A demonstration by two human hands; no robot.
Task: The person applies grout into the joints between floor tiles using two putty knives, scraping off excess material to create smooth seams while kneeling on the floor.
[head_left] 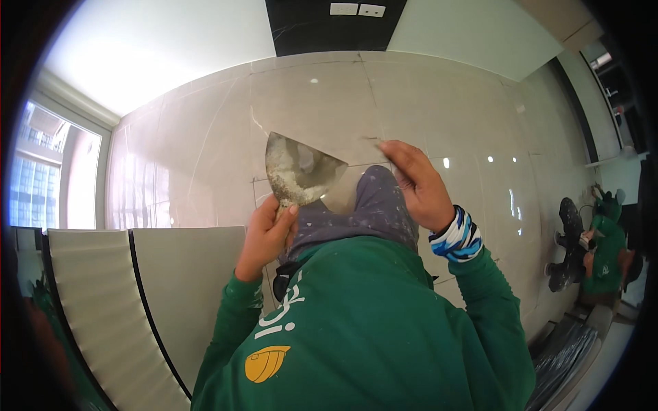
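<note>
Overhead, or so it seems from this bent view, a broad glossy beige tiled surface (425, 116) fills most of the scene, its thin joints curving toward the rim and small lights reflected in it. Below it the person's green long-sleeved top (370, 329) takes up the lower middle, with a yellow patch and white lettering on it, and grey cloth flecked with white shows just above the collar between the two arms. To the left lean pale ribbed panels (103, 308) with dark edges, and further left a bright window (34, 178) lets in daylight. At the far right another person in green (606, 253) crouches low against the tiles, well apart from the work. The left hand (264, 236) is clenched around the handle of a wide metal putty knife (298, 171), whose fan-shaped blade stands up in front of the tiles, caked with grey-white filler on the side facing us; whether its edge touches the tile I cannot tell. The right hand (418, 181) is raised beside the blade, wearing a blue-and-white striped cuff (458, 236) at the wrist, its fingers curled and pressed toward a tile joint (373, 140); it seems to pinch something small there, but that is too small to make out.
</note>
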